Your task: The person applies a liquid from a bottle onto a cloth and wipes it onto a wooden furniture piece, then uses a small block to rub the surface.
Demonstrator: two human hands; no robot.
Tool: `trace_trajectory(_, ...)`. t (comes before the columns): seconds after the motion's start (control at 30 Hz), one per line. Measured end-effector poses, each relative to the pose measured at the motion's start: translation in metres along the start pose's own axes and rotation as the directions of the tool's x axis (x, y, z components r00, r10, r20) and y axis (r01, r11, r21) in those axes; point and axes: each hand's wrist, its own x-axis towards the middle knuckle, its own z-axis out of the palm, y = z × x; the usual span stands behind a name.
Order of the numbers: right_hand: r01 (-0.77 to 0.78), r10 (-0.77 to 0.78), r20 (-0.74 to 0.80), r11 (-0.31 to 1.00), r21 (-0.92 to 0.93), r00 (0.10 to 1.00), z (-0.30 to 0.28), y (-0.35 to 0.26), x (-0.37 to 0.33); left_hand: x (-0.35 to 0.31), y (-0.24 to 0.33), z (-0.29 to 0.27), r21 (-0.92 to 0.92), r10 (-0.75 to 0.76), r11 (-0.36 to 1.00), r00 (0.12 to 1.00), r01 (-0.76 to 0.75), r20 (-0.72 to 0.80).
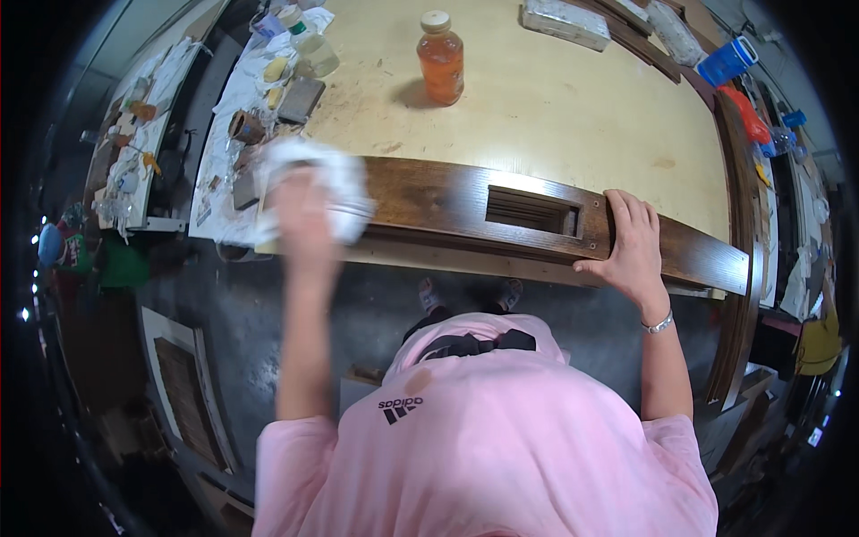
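A dark brown wooden board (428, 190) with a rectangular cut-out lies along the near edge of the table, on top of other brown boards. At its left end my left hand (304, 206), smeared by motion, presses a bunched white cloth (347, 192) against the wood; its fingers are partly lost in the blur. Just right of the cut-out, my right hand (633, 237) grips the board across its width, fingers on top and thumb at the near edge.
On the pale tabletop (555, 107) stands a bottle of amber liquid (441, 63). Sanding blocks (301, 100), a clear bottle (311, 46) and white sheeting crowd the left end. A wrapped white block (565, 22) sits at the back; long brown strips (741, 188) line the right side.
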Motion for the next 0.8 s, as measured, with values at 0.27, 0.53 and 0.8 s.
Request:
trace_trajectory(0.27, 0.014, -0.015, -0.014, 1.0, -0.019, 1.0, -0.001, 0.003, 0.0, -0.023, -0.012, -0.019, 0.305, 0.075, 0.95, 0.997, -0.071, -0.002)
trace_trajectory(0.53, 0.039, -0.04, -0.043, 0.999, -0.031, 0.998, -0.004, 0.005, -0.002, -0.036, -0.005, 0.014, -0.034, 0.15, 0.987, 0.976, -0.157, -0.155)
trace_trajectory(0.8, 0.057, -0.056, -0.056, 0.998, 0.011, 0.997, 0.001, 0.008, -0.001, -0.059, 0.086, 0.052, 0.056, 0.325, 0.945, 0.943, -0.321, -0.074)
